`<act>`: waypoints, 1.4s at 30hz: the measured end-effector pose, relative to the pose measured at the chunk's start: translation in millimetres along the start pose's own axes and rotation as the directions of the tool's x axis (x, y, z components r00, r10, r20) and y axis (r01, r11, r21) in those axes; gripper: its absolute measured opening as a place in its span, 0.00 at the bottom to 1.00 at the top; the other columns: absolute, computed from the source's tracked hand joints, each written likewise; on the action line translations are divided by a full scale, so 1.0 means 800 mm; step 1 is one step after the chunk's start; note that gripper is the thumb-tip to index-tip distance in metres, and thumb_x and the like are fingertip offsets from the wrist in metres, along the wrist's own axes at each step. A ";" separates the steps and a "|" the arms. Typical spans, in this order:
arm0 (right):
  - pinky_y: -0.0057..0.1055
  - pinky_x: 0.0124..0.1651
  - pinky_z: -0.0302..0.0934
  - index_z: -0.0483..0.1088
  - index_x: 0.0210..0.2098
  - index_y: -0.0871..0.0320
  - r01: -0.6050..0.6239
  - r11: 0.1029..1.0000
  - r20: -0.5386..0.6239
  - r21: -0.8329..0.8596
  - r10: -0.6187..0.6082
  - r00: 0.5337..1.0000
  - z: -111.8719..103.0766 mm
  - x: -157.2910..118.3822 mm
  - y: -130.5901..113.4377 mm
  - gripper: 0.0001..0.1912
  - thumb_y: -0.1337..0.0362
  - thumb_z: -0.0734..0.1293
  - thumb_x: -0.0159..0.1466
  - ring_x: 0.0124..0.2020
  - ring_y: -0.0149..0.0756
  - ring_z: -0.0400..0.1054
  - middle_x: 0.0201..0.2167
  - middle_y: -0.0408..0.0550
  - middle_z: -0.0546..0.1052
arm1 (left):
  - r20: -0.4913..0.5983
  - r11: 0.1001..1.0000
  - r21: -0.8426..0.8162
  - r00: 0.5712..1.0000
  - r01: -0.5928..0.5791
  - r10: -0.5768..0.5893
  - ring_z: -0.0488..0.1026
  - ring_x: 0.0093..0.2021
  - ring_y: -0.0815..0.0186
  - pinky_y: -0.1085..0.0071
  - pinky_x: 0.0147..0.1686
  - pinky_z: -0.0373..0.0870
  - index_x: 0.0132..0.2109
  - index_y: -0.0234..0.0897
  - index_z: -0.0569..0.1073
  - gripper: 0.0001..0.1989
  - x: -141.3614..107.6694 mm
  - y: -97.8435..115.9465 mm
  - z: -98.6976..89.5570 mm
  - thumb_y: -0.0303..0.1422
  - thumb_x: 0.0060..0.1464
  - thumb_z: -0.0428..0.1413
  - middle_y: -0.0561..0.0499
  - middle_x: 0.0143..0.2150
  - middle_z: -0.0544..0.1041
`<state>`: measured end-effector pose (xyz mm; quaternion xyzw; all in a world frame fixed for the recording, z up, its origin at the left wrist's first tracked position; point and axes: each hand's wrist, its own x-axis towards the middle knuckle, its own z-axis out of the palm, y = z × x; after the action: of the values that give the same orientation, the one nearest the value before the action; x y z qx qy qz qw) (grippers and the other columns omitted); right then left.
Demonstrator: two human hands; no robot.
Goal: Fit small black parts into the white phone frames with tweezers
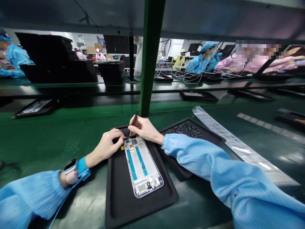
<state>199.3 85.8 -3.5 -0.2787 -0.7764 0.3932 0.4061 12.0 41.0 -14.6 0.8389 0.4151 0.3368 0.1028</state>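
A phone frame (140, 163), silver with two blue strips, lies in a black tray (121, 206). My right hand (144, 128) grips dark tweezers (134, 121), their lower end down at the top edge of the frame. At the frame's upper left corner is my left hand (109, 143), thumb and forefinger pinched together. Whatever lies between those fingertips is too small to make out. A yellow tab (122, 148) sticks out at the left side of the frame, just below the left fingers.
Right of my tray, partly under my right sleeve, is another tray (209, 136) with many small black parts (186, 128). A clear plastic strip sheet (243, 149) lies beyond it. A green post (152, 57) rises ahead, beneath a low shelf. Trays with phone frames stand on the line behind.
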 end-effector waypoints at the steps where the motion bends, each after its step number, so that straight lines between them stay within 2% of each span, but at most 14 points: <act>1: 0.26 0.32 0.68 0.62 0.32 0.60 0.005 1.000 0.003 0.009 -0.005 1.000 0.000 0.000 0.000 0.06 0.63 0.64 0.59 0.26 0.30 0.71 0.25 0.42 0.71 | -0.001 1.000 -0.002 1.000 0.002 -0.002 0.71 0.35 0.66 0.72 0.36 0.67 0.31 0.34 0.74 0.11 0.000 0.000 0.000 0.29 0.54 0.47 0.49 0.32 0.76; 6: 0.26 0.30 0.69 0.63 0.31 0.60 -0.038 0.995 -0.041 0.096 0.042 0.998 0.004 0.001 0.001 0.13 0.57 0.67 0.56 0.27 0.33 0.73 0.26 0.43 0.72 | 0.001 1.000 -0.008 1.000 0.004 -0.004 0.71 0.35 0.66 0.72 0.36 0.67 0.31 0.34 0.74 0.12 0.000 -0.001 0.000 0.29 0.55 0.47 0.48 0.32 0.76; 9: 0.25 0.27 0.68 0.62 0.30 0.61 -0.099 0.993 -0.082 0.070 0.104 0.991 0.006 0.002 0.005 0.15 0.56 0.68 0.55 0.25 0.35 0.73 0.23 0.43 0.72 | 0.002 1.000 -0.006 1.000 0.008 -0.008 0.71 0.35 0.66 0.71 0.36 0.67 0.31 0.34 0.74 0.12 0.000 -0.001 0.000 0.29 0.55 0.47 0.48 0.33 0.76; 13: 0.25 0.26 0.67 0.62 0.30 0.61 -0.106 0.994 -0.058 0.029 0.108 0.992 0.006 0.002 0.008 0.13 0.57 0.66 0.57 0.24 0.35 0.73 0.22 0.44 0.72 | 0.003 1.000 -0.011 1.000 0.012 -0.012 0.71 0.35 0.66 0.71 0.36 0.67 0.31 0.34 0.74 0.12 0.001 0.000 0.000 0.30 0.55 0.47 0.49 0.32 0.76; 20: 0.23 0.23 0.65 0.61 0.29 0.61 -0.131 0.990 -0.051 0.048 0.133 0.990 0.008 0.000 0.002 0.15 0.56 0.68 0.54 0.24 0.35 0.73 0.23 0.44 0.72 | 0.004 1.000 -0.019 1.000 0.016 -0.016 0.71 0.35 0.65 0.71 0.37 0.67 0.31 0.34 0.74 0.12 0.001 0.001 0.001 0.29 0.55 0.47 0.48 0.32 0.76; 29: 0.22 0.25 0.63 0.61 0.29 0.60 -0.064 0.998 -0.013 0.002 0.064 0.998 0.008 -0.001 0.002 0.10 0.61 0.66 0.57 0.24 0.31 0.72 0.24 0.42 0.72 | 0.012 1.000 -0.030 1.000 0.008 -0.008 0.70 0.35 0.66 0.71 0.36 0.66 0.31 0.34 0.73 0.12 0.001 0.002 0.000 0.29 0.55 0.47 0.49 0.32 0.75; 32: 0.23 0.25 0.60 0.63 0.28 0.60 0.023 0.990 -0.012 -0.142 -0.024 1.000 0.010 -0.001 0.002 0.09 0.61 0.65 0.58 0.23 0.29 0.68 0.22 0.42 0.71 | 0.011 1.000 -0.020 1.000 0.006 -0.006 0.70 0.35 0.66 0.71 0.36 0.66 0.31 0.34 0.73 0.12 0.001 0.002 0.000 0.30 0.56 0.47 0.48 0.32 0.76; 35: 0.24 0.26 0.56 0.65 0.27 0.60 0.130 0.936 0.016 -0.326 -0.132 0.991 0.012 0.000 0.000 0.10 0.60 0.65 0.59 0.23 0.29 0.65 0.23 0.43 0.70 | 0.005 1.000 -0.014 1.000 0.001 -0.001 0.70 0.33 0.67 0.72 0.34 0.66 0.30 0.33 0.73 0.12 0.001 0.002 -0.001 0.30 0.56 0.47 0.48 0.31 0.75; 37: 0.25 0.27 0.55 0.65 0.28 0.60 0.164 0.911 0.045 -0.378 -0.159 0.986 0.014 0.000 -0.002 0.09 0.60 0.64 0.60 0.24 0.30 0.64 0.25 0.44 0.71 | 0.000 1.000 -0.013 1.000 -0.005 0.005 0.69 0.32 0.67 0.73 0.33 0.66 0.30 0.33 0.73 0.12 0.001 0.001 -0.001 0.30 0.56 0.47 0.49 0.30 0.74; 39: 0.25 0.27 0.55 0.65 0.28 0.60 0.154 0.909 0.044 -0.388 -0.149 0.988 0.014 0.000 -0.004 0.08 0.61 0.64 0.60 0.24 0.30 0.64 0.24 0.44 0.71 | -0.003 1.000 -0.013 1.000 -0.003 0.003 0.69 0.32 0.67 0.73 0.33 0.66 0.30 0.33 0.73 0.11 0.001 0.001 -0.001 0.30 0.56 0.47 0.49 0.30 0.74; 42: 0.25 0.27 0.56 0.63 0.27 0.59 0.083 0.940 -0.038 -0.331 -0.101 0.994 0.012 0.000 -0.005 0.09 0.60 0.64 0.59 0.24 0.30 0.65 0.23 0.43 0.71 | 0.001 1.000 -0.022 1.000 0.009 -0.009 0.70 0.34 0.66 0.72 0.35 0.66 0.30 0.33 0.73 0.11 0.001 0.000 -0.002 0.30 0.55 0.47 0.48 0.31 0.75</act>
<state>191.0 79.9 -3.3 -0.3166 -0.8320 0.2310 0.3927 11.6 41.0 -13.2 0.8360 0.4150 0.3405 0.1137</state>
